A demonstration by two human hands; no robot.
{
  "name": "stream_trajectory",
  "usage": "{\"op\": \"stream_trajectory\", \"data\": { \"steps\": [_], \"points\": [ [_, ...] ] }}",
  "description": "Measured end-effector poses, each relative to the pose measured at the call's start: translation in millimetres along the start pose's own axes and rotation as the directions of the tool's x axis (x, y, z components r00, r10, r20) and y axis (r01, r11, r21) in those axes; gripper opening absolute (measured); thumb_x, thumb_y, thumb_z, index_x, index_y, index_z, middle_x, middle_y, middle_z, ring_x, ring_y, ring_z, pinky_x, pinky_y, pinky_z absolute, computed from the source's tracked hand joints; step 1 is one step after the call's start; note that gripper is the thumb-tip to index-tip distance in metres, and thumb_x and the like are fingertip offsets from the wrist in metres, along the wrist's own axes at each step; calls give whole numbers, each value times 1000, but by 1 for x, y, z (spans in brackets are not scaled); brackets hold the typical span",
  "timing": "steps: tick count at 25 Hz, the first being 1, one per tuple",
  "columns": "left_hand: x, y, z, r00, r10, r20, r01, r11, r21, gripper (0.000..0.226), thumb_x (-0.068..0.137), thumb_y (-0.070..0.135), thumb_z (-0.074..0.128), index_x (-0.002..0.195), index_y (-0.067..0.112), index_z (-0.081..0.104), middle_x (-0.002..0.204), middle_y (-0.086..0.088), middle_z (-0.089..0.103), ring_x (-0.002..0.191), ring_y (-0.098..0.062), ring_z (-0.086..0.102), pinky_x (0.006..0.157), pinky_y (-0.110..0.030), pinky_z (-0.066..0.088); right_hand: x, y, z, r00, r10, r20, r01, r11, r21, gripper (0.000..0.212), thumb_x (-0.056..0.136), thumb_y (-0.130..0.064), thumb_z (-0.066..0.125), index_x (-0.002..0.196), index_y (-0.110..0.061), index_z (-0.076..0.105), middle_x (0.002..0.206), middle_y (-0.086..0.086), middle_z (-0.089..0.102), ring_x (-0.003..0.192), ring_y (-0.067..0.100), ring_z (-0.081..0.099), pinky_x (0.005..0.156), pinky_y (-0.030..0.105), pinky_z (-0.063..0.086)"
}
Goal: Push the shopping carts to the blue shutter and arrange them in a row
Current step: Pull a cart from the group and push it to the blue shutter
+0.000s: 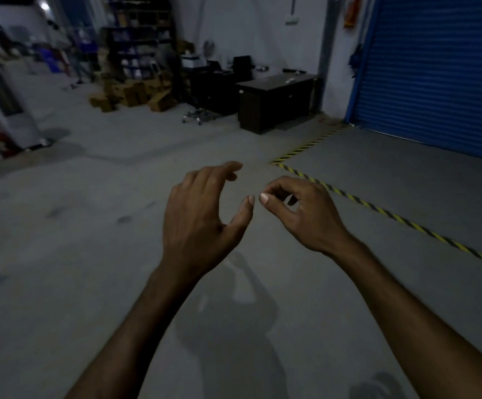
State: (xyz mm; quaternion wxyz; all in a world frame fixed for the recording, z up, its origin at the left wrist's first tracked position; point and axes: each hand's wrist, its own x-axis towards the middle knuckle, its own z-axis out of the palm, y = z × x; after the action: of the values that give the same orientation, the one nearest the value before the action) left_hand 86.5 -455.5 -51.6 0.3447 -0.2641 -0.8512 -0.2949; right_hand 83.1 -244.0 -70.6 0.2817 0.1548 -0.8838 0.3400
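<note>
No shopping cart is in view. The blue shutter (435, 67) fills the upper right, closed down to the floor. My left hand (202, 214) and my right hand (300, 214) hover in mid-air over the grey concrete floor, close together at the middle of the view. Both are empty; the left hand's fingers are loosely spread, and the right hand's fingers are loosely curled with nothing in them. The thumbs nearly meet.
Yellow-and-black striped floor tape (377, 210) marks off the area before the shutter. A dark desk (274, 102) stands left of the shutter, with a chair base (198, 115), cardboard boxes (136, 95) and shelving (142, 36) further left. A white cabinet (1, 108) stands at far left.
</note>
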Motion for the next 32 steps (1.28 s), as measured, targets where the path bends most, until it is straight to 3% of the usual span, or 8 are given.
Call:
{"op": "stream_trajectory", "data": {
  "steps": [5, 10, 13, 16, 22, 32],
  "points": [
    [-59, -43, -74, 994, 22, -109, -2, 982, 187, 43, 96, 44, 61, 128, 14, 63, 114, 0, 68, 102, -17, 61, 76, -32, 44, 5, -63, 89, 986, -116, 122, 117, 993, -4, 19, 95, -46, 61, 101, -30, 68, 90, -15, 66, 87, 3, 60, 73, 34, 53],
    [-105, -90, -133, 974, -170, -147, 208, 930, 302, 41, 97, 44, 61, 128, 17, 62, 111, 2, 68, 95, -14, 63, 68, -30, 46, 11, -123, 163, 941, -268, 209, 250, 962, 106, 22, 95, -46, 62, 105, -27, 67, 89, -16, 66, 85, 2, 60, 73, 34, 53],
    [-124, -113, -163, 931, -305, -202, 357, 876, 324, 37, 98, 45, 59, 128, 23, 60, 112, 9, 65, 93, -7, 61, 64, -23, 41, 21, -158, 199, 914, -332, 235, 297, 939, 173, 22, 94, -45, 63, 106, -27, 67, 90, -16, 66, 85, 2, 60, 73, 34, 54],
    [-138, -133, -188, 886, -373, -277, 447, 846, 291, 33, 98, 42, 60, 126, 25, 60, 112, 13, 65, 88, -2, 62, 63, -25, 49, 33, -189, 228, 894, -380, 236, 324, 914, 246, 21, 93, -43, 65, 105, -26, 68, 89, -16, 66, 83, 2, 60, 71, 34, 54],
    [-154, -183, -227, 720, -566, -402, 678, 696, 235, 30, 100, 41, 57, 128, 34, 55, 109, 21, 65, 82, 9, 61, 60, -17, 43, 60, -244, 275, 835, -508, 212, 404, 827, 390, 20, 94, -41, 66, 104, -24, 69, 88, -16, 66, 84, 3, 60, 71, 31, 51],
    [-152, -292, -270, 638, -609, -472, 770, 517, 375, 36, 98, 50, 58, 130, 37, 53, 112, 19, 66, 85, 4, 61, 60, -19, 43, 139, -314, 374, 731, -664, 155, 503, 679, 535, 22, 96, -42, 64, 107, -23, 69, 90, -13, 67, 84, 3, 60, 71, 28, 51]
  ]
}}
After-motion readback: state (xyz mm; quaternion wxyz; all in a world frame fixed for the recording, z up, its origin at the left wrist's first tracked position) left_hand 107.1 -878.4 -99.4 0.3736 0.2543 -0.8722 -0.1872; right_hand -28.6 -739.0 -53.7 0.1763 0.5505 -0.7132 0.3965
